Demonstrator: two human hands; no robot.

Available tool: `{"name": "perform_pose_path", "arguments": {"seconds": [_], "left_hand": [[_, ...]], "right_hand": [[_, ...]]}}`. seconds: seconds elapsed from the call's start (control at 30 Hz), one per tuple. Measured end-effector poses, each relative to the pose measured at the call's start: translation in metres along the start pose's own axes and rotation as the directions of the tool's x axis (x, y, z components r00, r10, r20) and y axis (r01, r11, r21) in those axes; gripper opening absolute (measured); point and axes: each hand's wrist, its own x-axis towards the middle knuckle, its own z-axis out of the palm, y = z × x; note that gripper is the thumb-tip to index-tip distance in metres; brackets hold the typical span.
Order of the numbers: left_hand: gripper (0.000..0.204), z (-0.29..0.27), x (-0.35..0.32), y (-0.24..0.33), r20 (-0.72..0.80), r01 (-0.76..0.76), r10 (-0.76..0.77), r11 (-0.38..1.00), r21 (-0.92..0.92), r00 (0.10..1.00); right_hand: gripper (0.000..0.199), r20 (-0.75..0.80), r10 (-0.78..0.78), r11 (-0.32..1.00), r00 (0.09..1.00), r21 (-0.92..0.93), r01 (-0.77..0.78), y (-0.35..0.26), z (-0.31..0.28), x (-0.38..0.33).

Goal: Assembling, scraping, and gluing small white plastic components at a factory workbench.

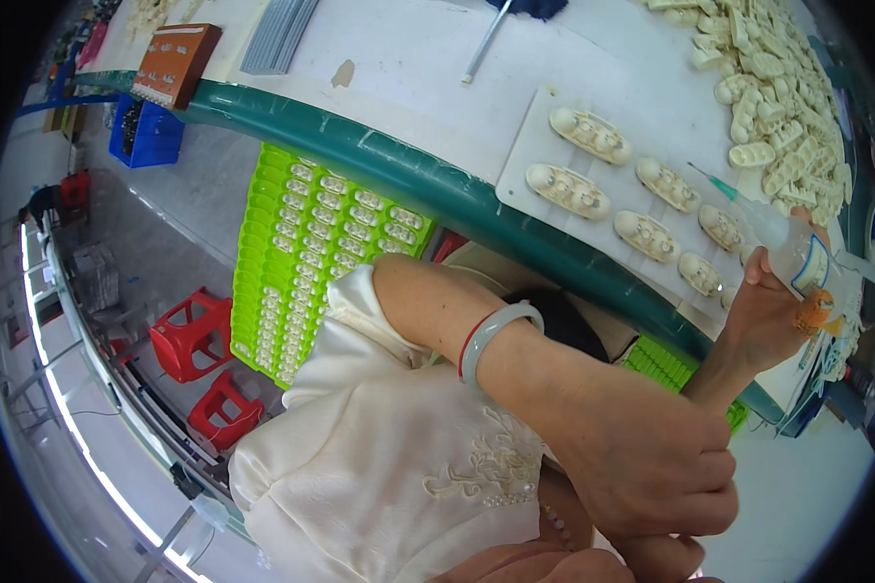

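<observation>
Close to the camera, my left hand (651,466) is closed with its fingers curled under; whatever they hold, if anything, is hidden. A pale bangle and a red cord circle that wrist. At the right, my right hand (770,296) grips a clear squeeze bottle (770,225) with a thin green-based needle tip. The needle points up and left over a white board (527,146). On the board lie several cream oval pieces (646,236) with small round bits inside. An orange patterned object (819,311) shows beside my right wrist; its kind is unclear.
A heap of loose cream pieces (783,126) covers the table's far right. Green trays (262,262) filled with small pieces stand below the table's green edge (360,146). A brown block (177,63) and grey strips (280,37) lie far left. Red stools (192,335) stand on the floor.
</observation>
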Motion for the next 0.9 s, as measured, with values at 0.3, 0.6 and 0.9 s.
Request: {"name": "perform_pose_path", "arguments": {"seconds": [0.3, 0.6, 0.9], "left_hand": [[0.027, -0.034, -0.025, 0.010, -0.145, -0.083, -0.624, 0.128, -0.988, 0.768], [0.076, -0.022, -0.017, 0.009, -0.396, -0.516, -0.530, -0.095, -0.851, 0.750], [0.110, -0.008, -0.046, 0.023, -0.321, -0.396, -0.491, -0.056, -0.916, 0.810]], "right_hand": [[0.058, 0.130, -0.145, 0.921, 0.981, -0.345, 0.182, 0.013, 0.063, -0.002], [0.042, 0.356, -0.301, 0.681, 0.885, -0.570, 0.461, 0.018, 0.061, -0.005], [0.036, 0.469, -0.298, 0.698, 0.832, -0.488, 0.525, 0.007, 0.081, 0.007]]}}
